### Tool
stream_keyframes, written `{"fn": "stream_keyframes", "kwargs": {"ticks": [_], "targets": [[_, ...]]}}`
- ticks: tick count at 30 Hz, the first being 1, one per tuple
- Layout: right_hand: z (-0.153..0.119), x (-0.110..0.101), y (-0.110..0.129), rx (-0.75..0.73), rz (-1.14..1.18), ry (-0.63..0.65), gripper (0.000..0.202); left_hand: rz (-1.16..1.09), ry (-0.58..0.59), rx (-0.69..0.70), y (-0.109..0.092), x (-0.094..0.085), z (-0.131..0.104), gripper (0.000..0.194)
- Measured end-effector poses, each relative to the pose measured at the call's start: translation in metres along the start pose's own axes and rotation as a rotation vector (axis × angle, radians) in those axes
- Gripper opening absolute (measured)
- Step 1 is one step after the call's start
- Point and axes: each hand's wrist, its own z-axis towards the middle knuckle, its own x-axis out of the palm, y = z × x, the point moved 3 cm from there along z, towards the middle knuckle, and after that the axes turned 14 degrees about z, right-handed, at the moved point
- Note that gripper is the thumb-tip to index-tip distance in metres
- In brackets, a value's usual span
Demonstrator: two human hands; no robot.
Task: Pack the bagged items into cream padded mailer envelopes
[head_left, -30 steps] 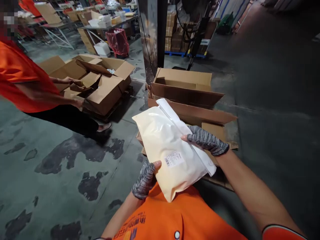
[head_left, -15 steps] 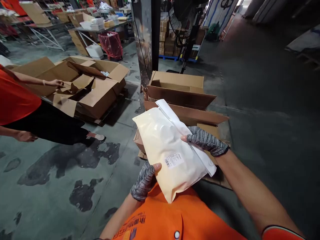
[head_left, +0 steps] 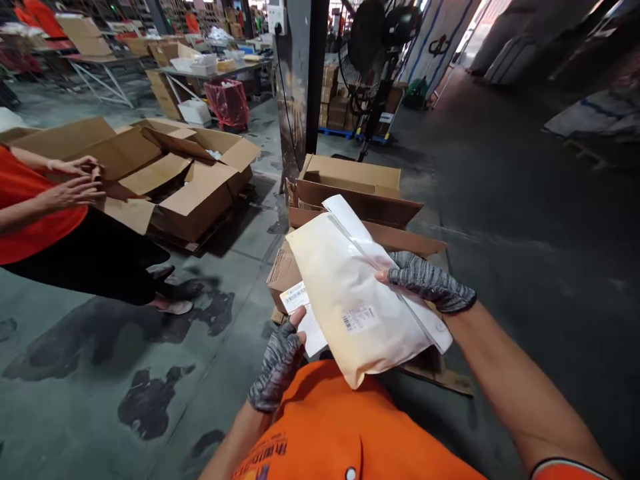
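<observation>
Sliding out from under the cream bag [head_left: 350, 293], a labelled slip [head_left: 303, 313] now shows.

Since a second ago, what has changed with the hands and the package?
The left hand has slipped off the edge of the white package and now pinches a small barcode label pulled out beside it. The right hand keeps its grip on the package's right side. The co-worker's hands have left the big open box. The boxes stayed put.
</observation>
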Motion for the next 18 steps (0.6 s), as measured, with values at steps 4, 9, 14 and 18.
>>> {"fn": "stream_keyframes", "kwargs": {"ticks": [4, 9, 14, 18], "targets": [[-0.025, -0.015, 0.012, 0.134, 0.126, -0.069, 0.05, -0.043, -0.027, -0.006, -0.003, -0.007, -0.017, 0.062], [-0.051, -0.041, 0.01, 0.31, 0.266, -0.263, 0.057, -0.046, 0.079, 0.045, -0.005, -0.005, -0.031, 0.07], [-0.064, -0.059, -0.002, 0.386, 0.208, -0.367, 0.051, 0.004, 0.179, 0.086, -0.005, -0.004, -0.04, 0.066], [-0.068, -0.066, -0.011, 0.403, 0.258, -0.341, 0.056, -0.054, 0.254, 0.097, -0.012, 0.003, -0.046, 0.065]]}}
